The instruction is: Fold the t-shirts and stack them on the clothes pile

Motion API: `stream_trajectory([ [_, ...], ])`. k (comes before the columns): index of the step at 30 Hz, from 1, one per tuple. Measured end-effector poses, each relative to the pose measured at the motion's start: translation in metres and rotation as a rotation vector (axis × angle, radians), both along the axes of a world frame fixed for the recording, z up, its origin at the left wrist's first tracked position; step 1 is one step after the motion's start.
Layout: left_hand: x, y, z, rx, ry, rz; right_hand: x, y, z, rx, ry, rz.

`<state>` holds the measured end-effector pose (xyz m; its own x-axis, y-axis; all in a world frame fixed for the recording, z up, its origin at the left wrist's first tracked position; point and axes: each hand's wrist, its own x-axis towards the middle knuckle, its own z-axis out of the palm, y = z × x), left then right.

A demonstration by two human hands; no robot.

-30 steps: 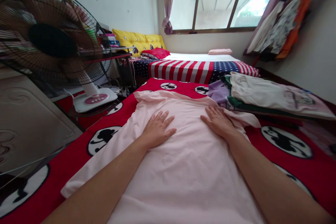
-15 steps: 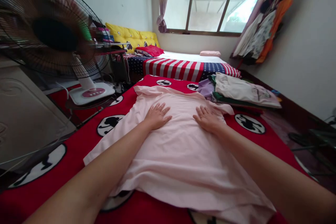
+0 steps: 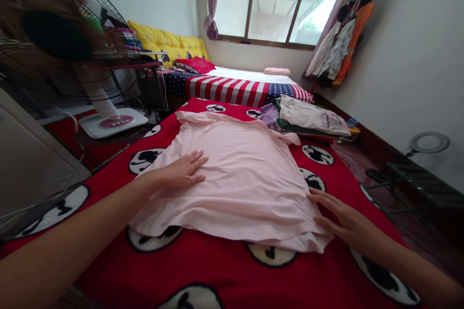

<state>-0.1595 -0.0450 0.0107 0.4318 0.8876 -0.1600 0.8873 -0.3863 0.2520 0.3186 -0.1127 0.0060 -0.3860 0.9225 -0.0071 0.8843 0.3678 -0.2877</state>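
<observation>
A pale pink T-shirt (image 3: pixel 235 174) lies spread flat on a red blanket (image 3: pixel 224 275) printed with black-and-white cartoon circles. My left hand (image 3: pixel 181 171) rests flat on the shirt's left side, fingers stretched out. At the shirt's lower right corner, my right hand (image 3: pixel 342 219) lies palm down with its fingers spread, touching the hem. Neither hand holds anything.
A pile of folded clothes (image 3: pixel 308 116) sits beyond the shirt on the right. A standing fan (image 3: pixel 61 48) runs at the left, its base (image 3: pixel 112 123) beside the blanket. A bed with a flag-pattern cover (image 3: pixel 235 89) lies under the window. A ring light (image 3: pixel 427 142) stands at the right wall.
Both hands have slid from the shirt's chest outward and toward me: the left to the shirt's left side, the right to its lower right corner. The view has pulled back.
</observation>
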Motion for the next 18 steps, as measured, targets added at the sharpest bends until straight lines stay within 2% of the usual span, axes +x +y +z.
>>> stream_trajectory([
  [3,-0.034,-0.04,0.011,-0.051,-0.222,-0.02,0.01,-0.031,-0.004,0.07,0.074,-0.101],
  [6,-0.062,-0.077,0.018,-0.008,-0.377,0.096,0.016,-0.049,-0.016,0.112,0.112,-0.165],
  [10,-0.079,-0.118,0.012,0.111,-0.312,0.218,0.015,-0.049,-0.031,0.105,0.141,-0.328],
  [12,-0.08,-0.13,0.005,0.166,-0.252,0.249,0.011,-0.044,-0.033,0.063,0.15,-0.373],
  [15,-0.081,-0.137,-0.004,0.259,-0.222,0.287,0.003,-0.037,-0.029,-0.016,0.19,-0.326],
  [18,-0.083,-0.138,-0.009,0.33,-0.202,0.366,0.0,-0.036,-0.024,0.024,0.213,-0.31],
])
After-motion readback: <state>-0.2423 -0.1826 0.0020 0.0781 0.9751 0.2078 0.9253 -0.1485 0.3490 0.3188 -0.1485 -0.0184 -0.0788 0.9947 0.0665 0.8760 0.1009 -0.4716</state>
